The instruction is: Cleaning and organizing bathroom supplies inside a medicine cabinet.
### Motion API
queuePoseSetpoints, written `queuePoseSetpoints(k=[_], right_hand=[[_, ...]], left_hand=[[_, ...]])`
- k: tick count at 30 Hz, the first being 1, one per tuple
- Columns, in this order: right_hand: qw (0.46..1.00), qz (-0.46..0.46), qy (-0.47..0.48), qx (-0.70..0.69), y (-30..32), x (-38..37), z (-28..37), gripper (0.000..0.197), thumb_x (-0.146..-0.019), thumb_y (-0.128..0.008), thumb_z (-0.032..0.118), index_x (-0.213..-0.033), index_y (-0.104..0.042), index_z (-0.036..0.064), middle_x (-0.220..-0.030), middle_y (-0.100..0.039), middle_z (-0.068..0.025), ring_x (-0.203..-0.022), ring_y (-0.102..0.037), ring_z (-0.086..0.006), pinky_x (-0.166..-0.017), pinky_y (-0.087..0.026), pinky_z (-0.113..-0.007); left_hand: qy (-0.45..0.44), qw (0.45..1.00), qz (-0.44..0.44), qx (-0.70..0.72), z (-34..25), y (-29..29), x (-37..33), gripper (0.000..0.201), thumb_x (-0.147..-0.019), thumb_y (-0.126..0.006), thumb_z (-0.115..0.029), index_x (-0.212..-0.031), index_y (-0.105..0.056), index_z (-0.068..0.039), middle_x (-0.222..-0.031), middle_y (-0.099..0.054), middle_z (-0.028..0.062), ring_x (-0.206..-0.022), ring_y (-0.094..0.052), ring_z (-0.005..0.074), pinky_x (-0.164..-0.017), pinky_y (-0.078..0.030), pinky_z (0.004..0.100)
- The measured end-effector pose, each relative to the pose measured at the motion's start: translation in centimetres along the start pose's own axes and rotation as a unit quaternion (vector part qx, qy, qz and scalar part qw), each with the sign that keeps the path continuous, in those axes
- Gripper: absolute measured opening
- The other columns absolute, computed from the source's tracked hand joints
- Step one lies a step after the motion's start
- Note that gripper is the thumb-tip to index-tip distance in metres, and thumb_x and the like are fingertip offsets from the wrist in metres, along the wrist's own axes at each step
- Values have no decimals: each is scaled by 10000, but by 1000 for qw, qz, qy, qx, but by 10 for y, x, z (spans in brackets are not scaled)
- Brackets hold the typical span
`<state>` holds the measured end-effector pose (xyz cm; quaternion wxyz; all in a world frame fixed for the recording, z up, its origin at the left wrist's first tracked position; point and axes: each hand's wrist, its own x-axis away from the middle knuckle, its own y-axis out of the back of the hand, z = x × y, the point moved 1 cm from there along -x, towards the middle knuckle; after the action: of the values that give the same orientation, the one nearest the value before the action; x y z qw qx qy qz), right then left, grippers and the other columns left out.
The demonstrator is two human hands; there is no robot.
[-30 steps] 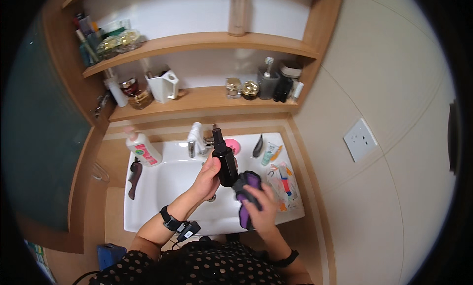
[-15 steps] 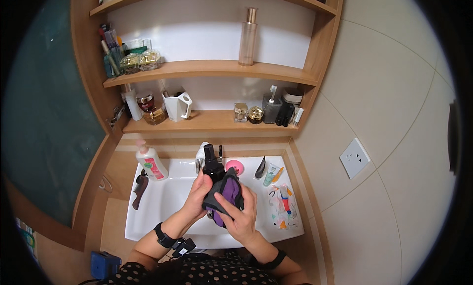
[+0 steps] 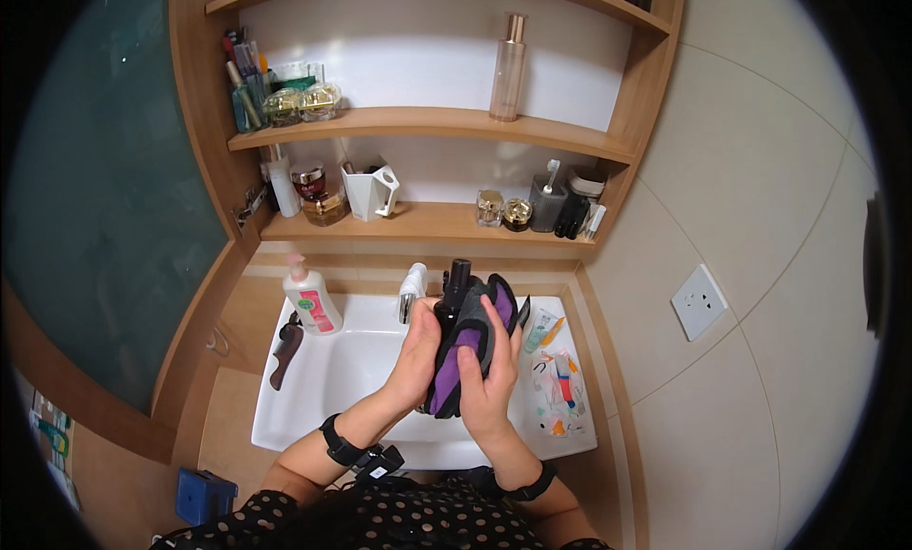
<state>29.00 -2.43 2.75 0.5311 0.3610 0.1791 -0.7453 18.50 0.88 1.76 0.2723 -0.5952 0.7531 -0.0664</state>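
Above the white sink (image 3: 271, 426), my left hand (image 3: 414, 360) is closed around a dark bottle (image 3: 460, 282) with a tall black cap, held upright. My right hand (image 3: 489, 388) grips a grey and purple cloth (image 3: 465, 341) with black edging, folded against the bottle's right side. The cloth covers much of the bottle's lower part. Both hands are close together, with my right thumb and fingers spread over the fabric. Just behind my left hand stands the faucet (image 3: 412, 289).
A pump bottle (image 3: 313, 303) and a dark brown comb (image 3: 285, 355) are on the sink's left side. On its right lie a small tube (image 3: 540, 331) and a clear bag (image 3: 560, 393). The wooden shelf (image 3: 427, 222) above holds jars, a white cup (image 3: 369, 194) and a toothbrush holder (image 3: 548, 206).
The cloth has been turned and opened out, so its black-edged folds now stand higher beside the bottle. Both hands have shifted right, and the whole view has moved slightly.
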Motion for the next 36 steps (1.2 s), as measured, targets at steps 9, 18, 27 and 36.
queuePoseSetpoints(k=[9, 18, 27, 36], right_hand=[[930, 5, -230, -287, -7, -6, -34, 297, -963, -432, 144, -1185, -527, -29, -1162, -538, -142, -1087, -510, -258, -976, -360, -349], [997, -9, 8, 70, -10, 3, -8, 421, -835, -591, 128, -1241, -553, 24, -1279, -476, -223, -1164, -423, -400, -1028, -306, -436], [792, 32, -401, -460, -6, -6, -44, 329, -993, -444, 234, -1224, -542, 22, -1143, -605, -63, -1028, -572, -143, -916, -427, -267], [709, 40, -479, -516, 9, 8, -79, 417, -995, -423, 352, -1246, -536, 39, -1162, -608, -63, -1037, -586, -158, -918, -450, -284]], left_hand=[[-37, 998, 19, -37, -2, -3, 4, 359, -963, -532, -323, -1159, -493, -25, -1029, -548, 23, -952, -491, 99, -866, -399, 246], [-24, 996, 24, -86, 14, 13, 1, 387, -999, -434, -335, -1252, -373, -48, -1129, -522, 80, -1035, -482, 137, -915, -397, 276], [-125, 988, 35, -88, 15, 0, 7, 631, -902, -610, -392, -1328, -330, -20, -1211, -464, 62, -1106, -446, 142, -974, -354, 287], [-178, 961, 81, -198, 25, -1, -25, 632, -795, -738, -244, -1265, -376, -26, -1177, -451, 103, -1097, -460, 203, -972, -355, 311]])
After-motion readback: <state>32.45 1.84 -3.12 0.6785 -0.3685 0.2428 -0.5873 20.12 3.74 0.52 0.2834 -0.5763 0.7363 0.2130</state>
